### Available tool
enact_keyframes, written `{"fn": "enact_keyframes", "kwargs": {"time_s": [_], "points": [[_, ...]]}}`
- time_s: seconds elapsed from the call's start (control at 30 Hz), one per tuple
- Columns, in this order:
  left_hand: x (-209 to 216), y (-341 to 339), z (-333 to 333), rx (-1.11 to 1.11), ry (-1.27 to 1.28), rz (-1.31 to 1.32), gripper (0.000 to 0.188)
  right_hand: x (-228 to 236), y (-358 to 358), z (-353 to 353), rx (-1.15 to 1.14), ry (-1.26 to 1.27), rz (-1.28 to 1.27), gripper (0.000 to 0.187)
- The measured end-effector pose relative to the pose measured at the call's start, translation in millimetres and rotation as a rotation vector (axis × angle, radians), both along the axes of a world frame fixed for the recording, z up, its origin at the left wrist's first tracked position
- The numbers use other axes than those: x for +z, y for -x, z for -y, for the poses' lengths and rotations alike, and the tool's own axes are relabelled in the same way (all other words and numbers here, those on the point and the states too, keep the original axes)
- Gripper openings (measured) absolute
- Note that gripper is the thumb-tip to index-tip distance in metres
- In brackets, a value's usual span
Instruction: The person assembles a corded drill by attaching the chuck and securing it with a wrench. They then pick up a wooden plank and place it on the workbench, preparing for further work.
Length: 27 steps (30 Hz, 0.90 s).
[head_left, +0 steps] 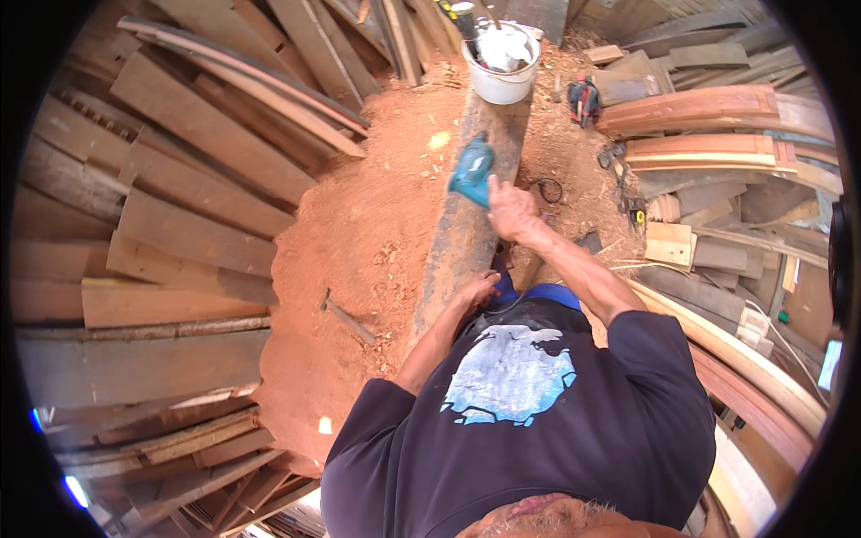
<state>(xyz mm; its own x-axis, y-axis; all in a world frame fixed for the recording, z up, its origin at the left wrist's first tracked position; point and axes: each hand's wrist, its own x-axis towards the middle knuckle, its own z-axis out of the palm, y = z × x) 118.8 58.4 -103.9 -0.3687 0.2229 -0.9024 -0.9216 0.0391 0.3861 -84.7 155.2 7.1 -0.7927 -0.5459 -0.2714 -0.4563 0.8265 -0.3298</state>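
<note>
In the upper middle, my right hand (514, 210) is closed around the grip of a teal power drill (473, 170). The drill lies over a long, worn wooden beam (456, 235), and its dark front end points away from me. Close to my lap, by the near part of the beam, is my left hand (480, 287). Its fingers look curled, and whatever they hold is hidden. Blue cloth (507, 289) shows beside it.
A white bucket (504, 88) stands on the beam's far end. A hammer (352, 323) lies on the reddish ground to the left. A red-and-black tool (584, 101) sits at the far right. Planks (197, 215) lean along the left; stacked timber (700, 112) lies right.
</note>
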Motion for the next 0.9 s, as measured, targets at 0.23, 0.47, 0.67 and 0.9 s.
{"fn": "enact_keyframes", "kwargs": {"time_s": [0.23, 0.47, 0.67, 0.9], "points": [[-6, 29, -4, 0.102, -0.064, 0.064, 0.059, -54, -18, 14, 0.156, -0.161, -0.079, 0.064], [-24, 45, 4, 0.261, -0.308, 0.016, 0.022, -61, -26, 13, -0.035, 0.037, 0.281, 0.064], [-34, 54, -8, 0.200, -0.327, 0.070, 0.021, -80, -36, -10, -0.176, 0.220, 0.429, 0.070], [-32, 50, -24, 0.220, -0.201, 0.055, 0.020, -86, -37, -25, -0.228, 0.227, 0.541, 0.082]]}}
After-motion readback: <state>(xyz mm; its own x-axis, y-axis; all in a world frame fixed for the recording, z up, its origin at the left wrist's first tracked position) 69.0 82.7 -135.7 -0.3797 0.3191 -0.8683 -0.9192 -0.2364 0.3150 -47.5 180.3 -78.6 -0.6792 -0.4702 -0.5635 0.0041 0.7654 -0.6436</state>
